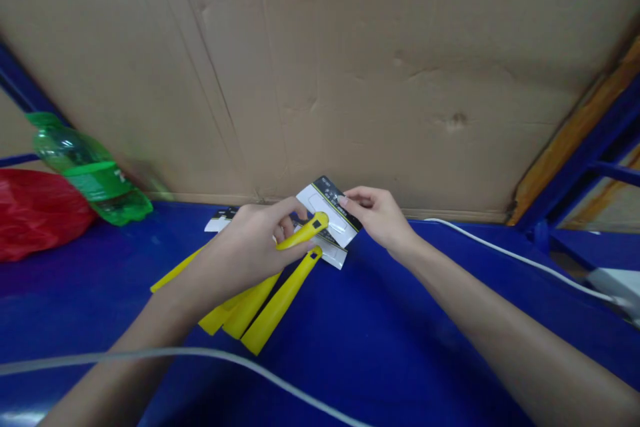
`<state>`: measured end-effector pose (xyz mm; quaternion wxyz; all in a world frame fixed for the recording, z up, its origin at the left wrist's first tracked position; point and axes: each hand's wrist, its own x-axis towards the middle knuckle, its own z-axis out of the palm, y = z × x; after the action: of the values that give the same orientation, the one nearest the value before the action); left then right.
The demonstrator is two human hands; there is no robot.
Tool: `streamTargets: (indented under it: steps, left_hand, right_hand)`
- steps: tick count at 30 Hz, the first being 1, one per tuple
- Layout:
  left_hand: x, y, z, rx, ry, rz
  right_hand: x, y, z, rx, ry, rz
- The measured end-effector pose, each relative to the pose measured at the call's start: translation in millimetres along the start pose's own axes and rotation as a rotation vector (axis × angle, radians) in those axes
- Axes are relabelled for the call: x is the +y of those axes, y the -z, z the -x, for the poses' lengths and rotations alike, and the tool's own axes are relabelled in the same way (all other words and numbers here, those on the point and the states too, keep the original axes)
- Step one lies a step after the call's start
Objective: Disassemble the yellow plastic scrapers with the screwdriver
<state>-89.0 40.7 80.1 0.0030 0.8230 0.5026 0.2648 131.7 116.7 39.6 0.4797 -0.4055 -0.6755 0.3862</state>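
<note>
One yellow strip (303, 233): pinched, look, in the left hand (265, 233)!
Printed card (334, 207): right hand (377, 217) grips its edge.
More yellow strips (283, 300): fanned below the left hand.

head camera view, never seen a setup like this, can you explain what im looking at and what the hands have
There is no machine here: these are a person's two bare hands. The one picture comes from a camera worn on that person's head, looking forward and down. The left hand pinches a flat yellow strip near its end. The right hand holds a black-and-white card by its edge. Below them, more yellow strips lie fanned out on a blue surface. To the left are a tilted green bottle and something red, perhaps a bag. Brown cardboard stands behind.
</note>
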Motion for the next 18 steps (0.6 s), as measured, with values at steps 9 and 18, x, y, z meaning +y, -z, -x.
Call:
streamTargets:
  steps: [9, 18]
  left_hand:
    - [-37, 11, 20, -0.152, 0.01, -0.202]
    - [-35, -20, 20, -0.069, 0.005, -0.024]
  right_hand:
    - [13, -71, -29, -0.173, 0.08, 0.362]
    - [24, -73, -22, -0.033, 0.175, 0.523]
